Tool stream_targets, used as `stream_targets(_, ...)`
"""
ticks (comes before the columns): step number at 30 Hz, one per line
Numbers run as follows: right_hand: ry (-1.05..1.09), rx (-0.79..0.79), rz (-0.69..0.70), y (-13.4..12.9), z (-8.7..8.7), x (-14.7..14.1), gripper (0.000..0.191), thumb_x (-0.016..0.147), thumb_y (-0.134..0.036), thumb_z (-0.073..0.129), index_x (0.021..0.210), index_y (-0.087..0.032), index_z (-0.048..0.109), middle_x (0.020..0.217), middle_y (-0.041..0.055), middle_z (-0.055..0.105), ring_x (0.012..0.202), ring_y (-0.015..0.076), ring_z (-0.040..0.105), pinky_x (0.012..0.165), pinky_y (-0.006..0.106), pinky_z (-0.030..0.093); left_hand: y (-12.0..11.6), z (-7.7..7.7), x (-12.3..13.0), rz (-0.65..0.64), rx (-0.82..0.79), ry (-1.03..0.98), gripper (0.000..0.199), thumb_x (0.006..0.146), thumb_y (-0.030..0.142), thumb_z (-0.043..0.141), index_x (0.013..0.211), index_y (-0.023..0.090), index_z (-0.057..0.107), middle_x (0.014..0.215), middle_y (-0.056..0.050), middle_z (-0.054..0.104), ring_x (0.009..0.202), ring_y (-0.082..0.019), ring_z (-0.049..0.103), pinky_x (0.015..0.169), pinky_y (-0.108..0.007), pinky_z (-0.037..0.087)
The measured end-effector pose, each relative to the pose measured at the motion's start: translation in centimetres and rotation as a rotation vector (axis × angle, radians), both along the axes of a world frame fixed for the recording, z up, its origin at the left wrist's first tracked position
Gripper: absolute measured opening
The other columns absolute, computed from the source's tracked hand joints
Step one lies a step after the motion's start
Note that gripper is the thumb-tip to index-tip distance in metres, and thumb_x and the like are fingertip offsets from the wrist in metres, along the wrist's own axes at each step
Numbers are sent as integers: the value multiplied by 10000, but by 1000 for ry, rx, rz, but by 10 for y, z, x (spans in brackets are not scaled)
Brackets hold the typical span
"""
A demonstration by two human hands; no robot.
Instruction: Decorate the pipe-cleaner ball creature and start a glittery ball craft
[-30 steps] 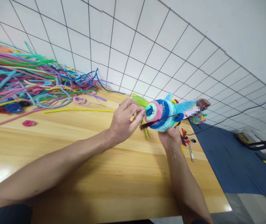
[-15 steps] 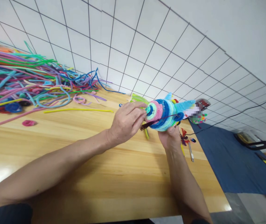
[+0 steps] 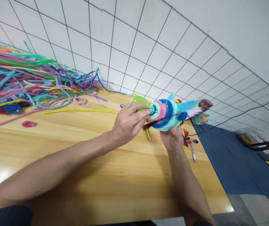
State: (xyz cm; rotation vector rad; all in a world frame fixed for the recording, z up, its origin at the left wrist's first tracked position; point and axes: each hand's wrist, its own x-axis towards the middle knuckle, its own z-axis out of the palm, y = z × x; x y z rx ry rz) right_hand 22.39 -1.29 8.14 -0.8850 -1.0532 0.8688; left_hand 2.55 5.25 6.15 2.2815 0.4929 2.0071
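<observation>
A rounded craft figure (image 3: 168, 114), wound from blue, pink and mint pipe cleaners, is held above the wooden table. It has light-blue pointed pieces and a dark tassel on a thin cord. My right hand (image 3: 172, 138) supports it from below, with the thumb on its near side and the other fingers mostly hidden. My left hand (image 3: 131, 121) has its fingertips pinched at the figure's mint-and-blue tip. Whether a separate piece is between those fingertips I cannot tell. Behind the left hand is a lime-green packet (image 3: 140, 99).
Tangled pipe cleaners (image 3: 40, 81) fill the table's far left. A yellow pipe cleaner (image 3: 78, 111) and a pink coil (image 3: 29, 124) lie closer. A white pen (image 3: 193, 153) lies right of my right hand. A black cable (image 3: 240, 115) crosses above the dark blue cloth (image 3: 228, 157).
My left fingers have shifted slightly and straightened at the figure's tip. The figure has moved a little to the right; my right hand still supports it.
</observation>
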Motion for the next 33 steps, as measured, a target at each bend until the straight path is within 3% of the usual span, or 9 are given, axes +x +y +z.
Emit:
stream_targets(5,-10,-18,-4,0,-1,1,835,591,-648,992,1336,-385,723,1341,74,814,1363,358,705,1236,599,503,1,1,0,-68,-81,-19,271,1060,136,639,1267,262,761,1215,-89,830,1119,-207,782,965,-381,587)
stream_targets(15,-3,-28,-21,-1,-2,1,842,567,-645,1005,1317,-374,732,1277,69,838,1296,356,746,1229,606,508,-1,7,3,-81,-140,-108,143,1050,190,679,1153,229,770,1106,-76,840,1054,-202,780,911,-353,605)
stream_targets(21,-6,-34,-10,-1,-1,0,878,563,-634,1003,1351,-377,714,1319,78,824,1315,357,737,1214,594,525,-3,9,0,-91,-249,-83,98,1047,274,710,1100,229,780,1033,-53,834,888,-179,748,850,-336,591)
stream_targets(33,-5,-41,-20,-1,-3,1,872,555,-645,1011,1337,-391,720,1295,59,831,1275,345,755,1215,597,527,-2,9,3,-135,-236,-132,108,1036,223,727,1128,222,784,1052,-44,847,877,-166,752,855,-319,581)
